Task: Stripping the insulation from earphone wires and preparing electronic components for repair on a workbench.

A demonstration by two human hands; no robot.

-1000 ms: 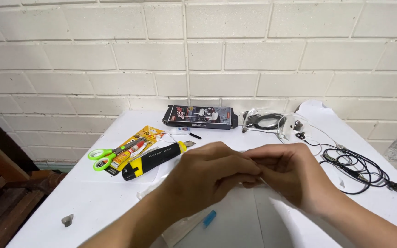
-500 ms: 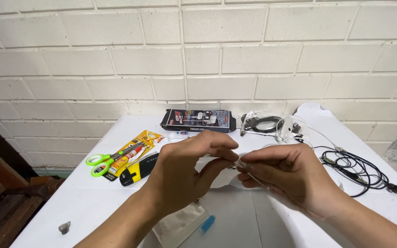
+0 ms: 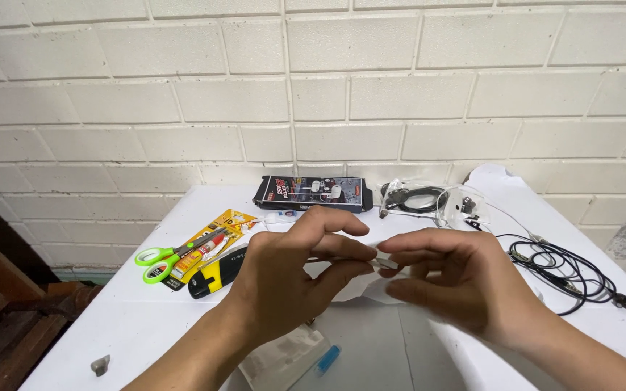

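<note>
My left hand (image 3: 291, 279) and my right hand (image 3: 451, 279) meet above the white table (image 3: 139, 326), fingertips pinched together on a thin white cable (image 3: 384, 263). Its ends are hidden between my fingers. White paper (image 3: 378, 289) lies on the table just under the hands. Directly left of my left hand lies a yellow and black utility knife (image 3: 211, 275).
Green-handled scissors (image 3: 157, 259) and a yellow carded glue pack (image 3: 208, 242) lie at the left. A black box (image 3: 309, 192) and bagged cables (image 3: 418, 197) sit by the brick wall. Tangled black cables (image 3: 566, 268) lie right. A clear bag (image 3: 284, 358) with a blue piece is near me.
My hands have lifted and drawn slightly apart, with the thin cable now showing between the fingertips. The view has shifted a little lower and closer.
</note>
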